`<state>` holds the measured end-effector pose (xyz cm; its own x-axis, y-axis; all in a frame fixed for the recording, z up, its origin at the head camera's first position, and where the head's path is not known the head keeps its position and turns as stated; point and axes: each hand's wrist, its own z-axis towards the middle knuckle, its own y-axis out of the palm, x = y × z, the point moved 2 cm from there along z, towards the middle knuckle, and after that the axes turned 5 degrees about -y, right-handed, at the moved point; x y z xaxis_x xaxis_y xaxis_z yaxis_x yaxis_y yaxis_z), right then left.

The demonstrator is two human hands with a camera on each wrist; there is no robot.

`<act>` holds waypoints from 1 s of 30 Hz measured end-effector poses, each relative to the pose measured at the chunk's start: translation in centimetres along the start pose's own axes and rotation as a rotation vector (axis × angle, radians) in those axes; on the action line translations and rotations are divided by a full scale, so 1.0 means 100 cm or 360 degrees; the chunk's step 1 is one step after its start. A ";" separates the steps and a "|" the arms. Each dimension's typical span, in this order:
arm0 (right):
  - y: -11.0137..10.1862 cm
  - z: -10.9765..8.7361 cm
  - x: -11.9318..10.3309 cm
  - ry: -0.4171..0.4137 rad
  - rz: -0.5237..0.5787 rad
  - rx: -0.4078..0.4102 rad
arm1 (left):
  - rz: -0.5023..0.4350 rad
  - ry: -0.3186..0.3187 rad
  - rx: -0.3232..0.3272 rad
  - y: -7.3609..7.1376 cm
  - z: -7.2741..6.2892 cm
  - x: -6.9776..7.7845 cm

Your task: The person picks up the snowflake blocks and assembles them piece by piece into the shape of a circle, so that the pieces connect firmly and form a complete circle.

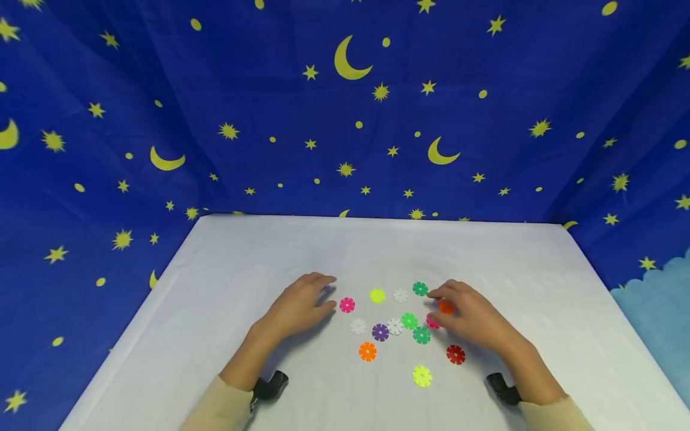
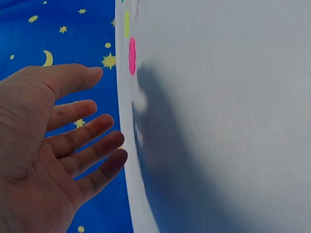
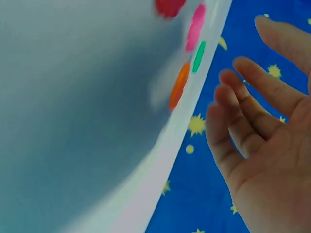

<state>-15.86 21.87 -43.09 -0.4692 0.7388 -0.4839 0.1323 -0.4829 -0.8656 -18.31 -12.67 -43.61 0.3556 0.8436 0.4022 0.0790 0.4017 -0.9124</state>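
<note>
Several flat, notched plastic discs lie spread on the white table. My left hand [image 1: 299, 305] hovers at their left side, thumb and fingers apart and holding nothing; a pink disc [image 1: 347, 305] is nearest to it. On the other side my right hand [image 1: 468, 312] is held over an orange disc [image 1: 446, 306] and a second pink disc [image 1: 433, 322], partly hiding both. Its fingers are loosely bent with nothing between them, as the right wrist view shows. A green disc [image 1: 420, 289] lies by its fingertips. Between the hands are a purple disc [image 1: 380, 333] and white discs [image 1: 358, 326].
Closer to me lie another orange disc [image 1: 368, 351], a yellow disc [image 1: 422, 376] and a red disc [image 1: 455, 354]. The white-covered table [image 1: 259, 251] meets a blue curtain [image 1: 280, 108] with moons and stars at its back and sides. Black wrist cameras [image 1: 272, 386] sit under both wrists.
</note>
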 end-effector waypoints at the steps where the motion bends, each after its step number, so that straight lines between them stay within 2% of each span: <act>1: 0.001 0.001 -0.002 -0.0005 0.0035 -0.0026 | -0.0023 0.0004 -0.0017 0.002 0.002 0.002; 6: 0.008 0.004 -0.007 0.0004 0.0165 -0.0169 | -0.0109 0.0028 -0.0084 0.011 0.011 0.009; 12: 0.012 0.004 -0.009 -0.0026 0.0192 -0.0296 | -0.0137 0.0065 -0.0135 0.018 0.015 0.013; 22: 0.016 0.001 -0.010 -0.0004 0.0178 -0.0405 | -0.0086 0.0084 -0.0152 0.022 0.013 0.013; 30: 0.019 0.002 -0.011 -0.0008 0.0191 -0.0400 | -0.0101 0.0081 -0.0085 0.025 0.013 0.011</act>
<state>-15.27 20.09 -44.15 -0.4412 0.6806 -0.5849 0.3993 -0.4349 -0.8071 -18.88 -10.24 -45.37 0.3952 0.7972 0.4564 0.1520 0.4332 -0.8884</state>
